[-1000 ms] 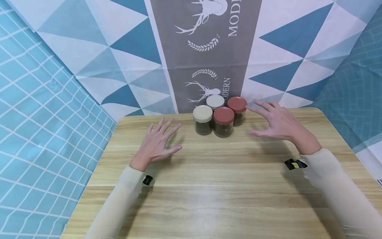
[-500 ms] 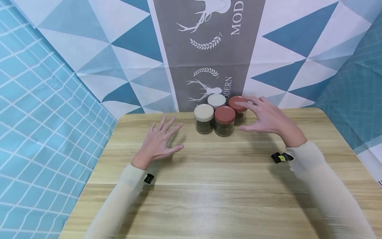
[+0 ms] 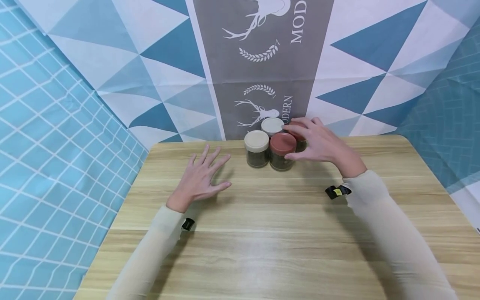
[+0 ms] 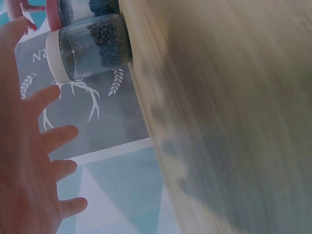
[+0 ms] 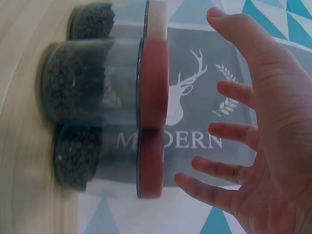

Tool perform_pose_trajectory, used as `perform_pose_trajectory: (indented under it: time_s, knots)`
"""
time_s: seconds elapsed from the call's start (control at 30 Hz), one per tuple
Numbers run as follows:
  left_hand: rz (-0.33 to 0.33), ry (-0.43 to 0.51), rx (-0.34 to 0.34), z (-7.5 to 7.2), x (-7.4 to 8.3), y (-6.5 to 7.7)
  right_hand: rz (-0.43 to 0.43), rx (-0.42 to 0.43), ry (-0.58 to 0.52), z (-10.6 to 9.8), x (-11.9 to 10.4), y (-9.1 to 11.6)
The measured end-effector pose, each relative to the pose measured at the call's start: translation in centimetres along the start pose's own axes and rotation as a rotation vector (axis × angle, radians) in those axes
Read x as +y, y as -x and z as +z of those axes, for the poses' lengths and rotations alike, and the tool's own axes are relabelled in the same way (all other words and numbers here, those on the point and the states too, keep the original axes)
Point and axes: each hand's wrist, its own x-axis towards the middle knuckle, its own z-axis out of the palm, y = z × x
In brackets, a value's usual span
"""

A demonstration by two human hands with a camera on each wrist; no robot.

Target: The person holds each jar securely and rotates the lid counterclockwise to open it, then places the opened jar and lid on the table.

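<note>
One left hand (image 3: 198, 177) left of centre in the head view, spread wide above the wooden table (image 3: 240, 233), with hold of nothing; pose unchanged over the last second. Next, at upper middle, a cream-lidded glass jar (image 3: 256, 149) part-filled with dark pieces (image 4: 105, 41), upright before the grey printed panel (image 3: 262, 73); just behind it and rightward, a white-lidded jar (image 3: 272, 126). Then a front red-lidded jar (image 3: 283, 148) and, behind and to the right, a rear red-lidded jar (image 5: 112, 158), partly covered in the head view. Right of centre, over the red pair, the right hand (image 3: 318, 139): fingers half curved, thumb well apart, holding nothing, clear of the lids in the right wrist view. Just changed: shifted leftward from beside the cluster to over it. Probably within grasping reach now, grasp not yet made.
</note>
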Motion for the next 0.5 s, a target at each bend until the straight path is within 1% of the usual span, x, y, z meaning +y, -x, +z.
perform_pose_trajectory:
  time_s: [0.2, 0.5]
  knots:
    - [-0.010, 0.011, -0.022, 0.1, 0.2, -0.1, -0.007, -0.015, -0.009, 0.2, -0.9, -1.1]
    - [-0.003, -0.005, -0.010, 0.1, 0.2, -0.2, -0.014, -0.036, -0.004, 0.1, -1.6, -2.1]
